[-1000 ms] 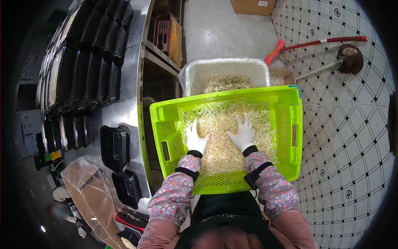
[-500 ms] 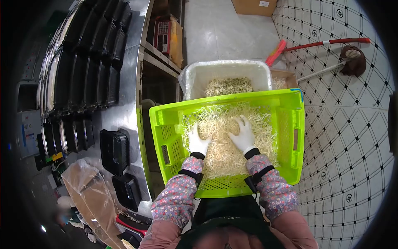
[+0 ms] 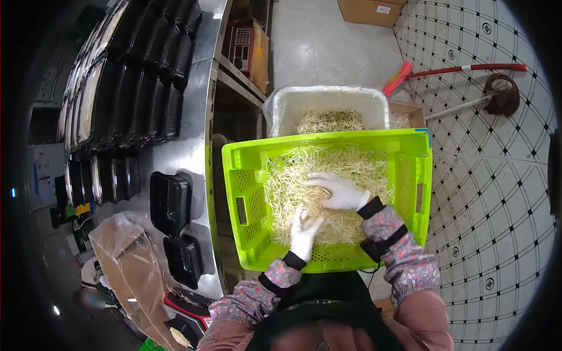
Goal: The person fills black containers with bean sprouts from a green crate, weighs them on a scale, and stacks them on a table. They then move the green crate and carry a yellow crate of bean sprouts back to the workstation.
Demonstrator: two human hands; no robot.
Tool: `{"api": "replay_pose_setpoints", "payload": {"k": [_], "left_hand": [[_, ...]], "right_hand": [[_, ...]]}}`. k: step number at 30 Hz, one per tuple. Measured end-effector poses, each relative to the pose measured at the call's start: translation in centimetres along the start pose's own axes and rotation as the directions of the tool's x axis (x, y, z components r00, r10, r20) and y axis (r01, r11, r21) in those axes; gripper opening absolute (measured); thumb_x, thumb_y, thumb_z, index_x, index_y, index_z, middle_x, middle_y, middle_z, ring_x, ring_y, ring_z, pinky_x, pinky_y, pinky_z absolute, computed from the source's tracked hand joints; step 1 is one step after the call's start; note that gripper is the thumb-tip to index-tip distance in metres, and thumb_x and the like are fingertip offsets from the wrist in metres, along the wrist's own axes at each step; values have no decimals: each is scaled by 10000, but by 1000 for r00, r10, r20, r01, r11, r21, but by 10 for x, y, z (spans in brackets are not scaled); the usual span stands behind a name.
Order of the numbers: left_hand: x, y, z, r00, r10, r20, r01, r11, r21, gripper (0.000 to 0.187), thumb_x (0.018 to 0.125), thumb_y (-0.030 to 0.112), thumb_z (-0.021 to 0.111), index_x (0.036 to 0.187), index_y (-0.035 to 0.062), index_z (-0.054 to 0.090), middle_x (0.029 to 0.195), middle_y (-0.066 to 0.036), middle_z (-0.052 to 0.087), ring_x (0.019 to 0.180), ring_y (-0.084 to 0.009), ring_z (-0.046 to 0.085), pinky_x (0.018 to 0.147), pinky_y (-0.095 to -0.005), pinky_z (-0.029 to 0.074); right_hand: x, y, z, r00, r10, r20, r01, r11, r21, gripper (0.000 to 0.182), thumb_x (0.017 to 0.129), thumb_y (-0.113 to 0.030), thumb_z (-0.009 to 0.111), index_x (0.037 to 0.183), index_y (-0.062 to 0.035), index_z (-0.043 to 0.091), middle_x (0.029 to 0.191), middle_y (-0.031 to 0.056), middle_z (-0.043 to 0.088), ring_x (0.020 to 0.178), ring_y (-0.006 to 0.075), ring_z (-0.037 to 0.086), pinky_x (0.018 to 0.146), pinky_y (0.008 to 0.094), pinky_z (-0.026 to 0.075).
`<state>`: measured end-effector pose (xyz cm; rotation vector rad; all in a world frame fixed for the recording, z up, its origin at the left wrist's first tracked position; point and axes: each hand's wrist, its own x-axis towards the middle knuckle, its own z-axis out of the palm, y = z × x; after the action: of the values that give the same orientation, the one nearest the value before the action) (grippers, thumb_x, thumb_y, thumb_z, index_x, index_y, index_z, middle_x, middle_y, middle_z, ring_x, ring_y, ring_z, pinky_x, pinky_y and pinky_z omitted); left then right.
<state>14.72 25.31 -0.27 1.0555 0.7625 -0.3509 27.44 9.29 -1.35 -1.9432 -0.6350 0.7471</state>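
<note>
A bright green crate (image 3: 328,267) with perforated sides holds a wide layer of pale bean sprouts (image 3: 287,175). Both hands wear white gloves. My left hand (image 3: 304,233) is low in the crate near its front, fingers curled around some sprouts. Above it and to the right, my right hand (image 3: 338,190) reaches leftward with its fingers bent over a small tuft of sprouts. The two hands are close together, with sprouts between them.
Behind the crate stands a white lined tub (image 3: 383,114) with more sprouts. On the left, a metal table (image 3: 202,193) bears stacked black trays (image 3: 132,105) and two separate black trays. A red-handled tool (image 3: 468,68) lies on the floor. Another person is at lower left.
My left hand has moved down toward the crate's front and curled. My right hand has turned to point left and come closer to it. The view has shifted slightly.
</note>
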Motion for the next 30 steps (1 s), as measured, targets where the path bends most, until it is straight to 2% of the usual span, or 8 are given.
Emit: {"api": "replay_pose_setpoints", "payload": {"k": [3, 5, 7, 13, 15, 22, 24, 30], "left_hand": [[0, -19, -39, 962, -246, 116, 203, 935, 292, 918, 702, 38, 784, 1424, 56, 218, 1351, -179, 333, 1123, -267, 498, 920, -353, 468], [16, -17, -80, 926, 166, 340, -378, 377, 846, 1160, 590, 251, 849, 1453, 33, 106, 1458, -251, 188, 1346, -363, 232, 1069, -401, 314], [10, 31, -59, 904, 140, 404, -417, 88, 904, 1163, 576, 243, 837, 1455, 42, 104, 1495, -234, 117, 1357, -394, 207, 1067, -414, 319], [65, 22, -16, 808, -114, 578, -560, -453, 694, 1074, 583, 86, 750, 1468, 228, 159, 1533, -127, 84, 1360, -396, 220, 936, -597, 394], [101, -4, -13, 762, 19, 648, -540, -533, 651, 1062, 584, 36, 721, 1464, 255, 168, 1535, -118, 86, 1355, -405, 230, 882, -616, 419], [111, -1, -9, 882, -102, 461, -471, -123, 873, 766, 647, 117, 718, 1339, 136, 388, 1304, -191, 434, 1057, -374, 545, 831, -437, 488], [104, -1, -20, 882, -86, 464, -472, -140, 871, 697, 652, 138, 721, 1288, 116, 438, 1247, -189, 475, 1044, -365, 551, 834, -428, 486], [65, 26, -55, 882, -46, 469, -463, -266, 845, 621, 642, 88, 705, 1227, 145, 507, 1167, -109, 555, 1029, -298, 552, 825, -377, 491]], "right_hand": [[-3, 37, 5, 997, 61, 37, -50, 968, -247, 833, 704, -316, 720, 1424, -191, 321, 1467, 151, 294, 1314, 382, 313, 1083, 441, 276], [-18, 37, -7, 969, 248, 13, -234, 928, -289, 968, 678, -422, 755, 1455, -165, 239, 1498, 195, 193, 1347, 423, 226, 1102, 489, 210], [-42, 42, 3, 858, 239, -455, -361, 911, -202, 1001, 650, -468, 757, 1448, -135, 252, 1493, 231, 169, 1328, 462, 225, 1079, 500, 246], [-68, 22, 63, 920, 343, -190, -391, 764, -513, 1219, 546, -468, 827, 1476, -143, 109, 1508, 246, 61, 1354, 486, 142, 1011, 624, 275], [-56, 29, 60, 890, 417, -182, -438, 676, -593, 1237, 526, -429, 846, 1476, -136, 110, 1510, 243, 53, 1353, 486, 151, 988, 598, 329], [-49, 71, 56, 910, 342, -234, -406, 848, -340, 826, 620, -213, 761, 1340, -82, 378, 1246, 200, 483, 1121, 350, 500, 882, 400, 469], [-56, 73, 58, 905, 355, -234, -407, 881, -240, 560, 641, -213, 730, 1151, -44, 574, 1077, 196, 600, 976, 361, 582, 872, 398, 468], [-89, 81, 14, 784, 512, -350, -516, 852, 90, 460, 654, -200, 682, 1085, -52, 626, 1002, 183, 643, 931, 330, 618, 821, 374, 494]]}}
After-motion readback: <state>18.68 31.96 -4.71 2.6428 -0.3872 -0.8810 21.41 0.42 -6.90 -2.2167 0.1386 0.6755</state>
